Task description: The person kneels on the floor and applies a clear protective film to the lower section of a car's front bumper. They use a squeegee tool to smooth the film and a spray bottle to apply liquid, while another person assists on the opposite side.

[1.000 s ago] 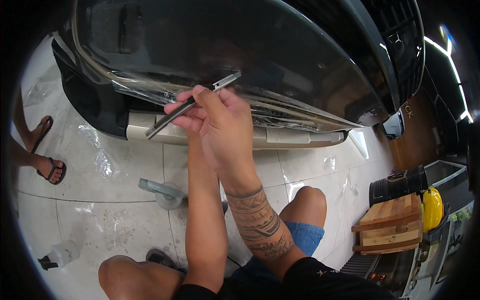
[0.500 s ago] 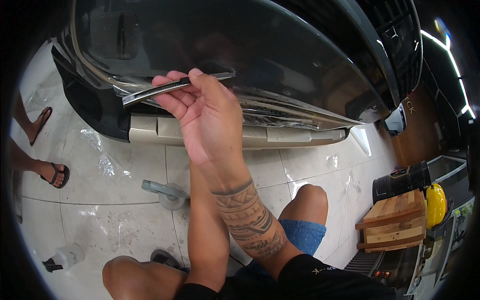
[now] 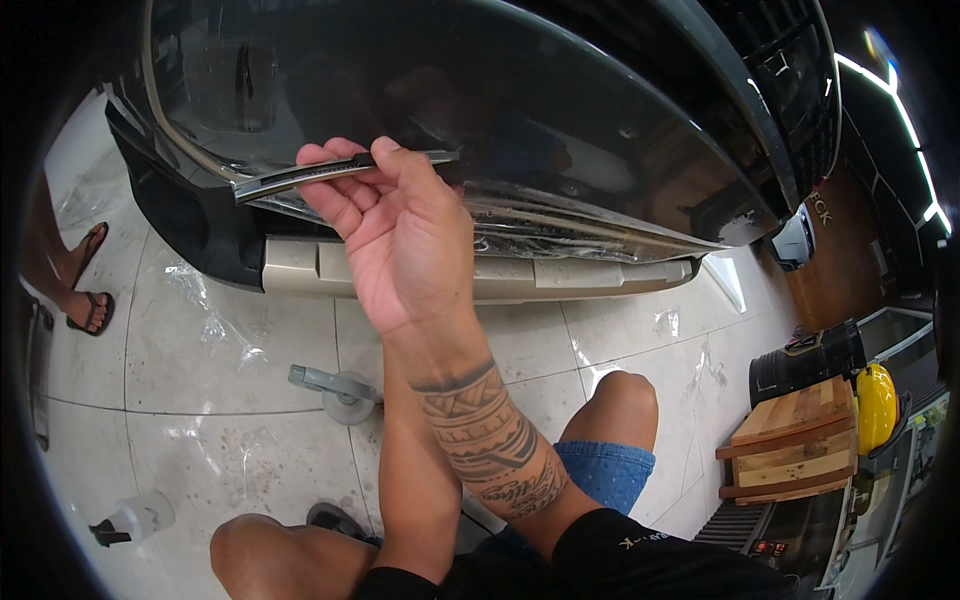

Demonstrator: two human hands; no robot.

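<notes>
My right hand (image 3: 410,230), its forearm tattooed, is closed on a narrow squeegee (image 3: 270,184) with a metal channel and a dark blade edge. Thumb and fingers pinch it near its middle, and its long side runs roughly left to right. Behind the squeegee is the glossy dark car panel (image 3: 400,80). Along its lower edge, wrinkled clear film (image 3: 560,225) hangs loose and wet. My left forearm (image 3: 415,500) reaches up beneath the right one. The left hand itself is hidden behind my right hand and wrist, so its fingers do not show.
A grey-green trigger bottle (image 3: 348,397) stands on the wet tiled floor (image 3: 250,450). Another spray bottle (image 3: 140,515) is at lower left. Another person's sandalled foot (image 3: 93,310) is at far left. To the right are a wooden crate (image 3: 790,445), a black drum (image 3: 805,362) and a yellow object (image 3: 876,408).
My right hand has shifted slightly left with the squeegee, still gripping it. At far left, the other person's feet have moved. My left hand stays hidden.
</notes>
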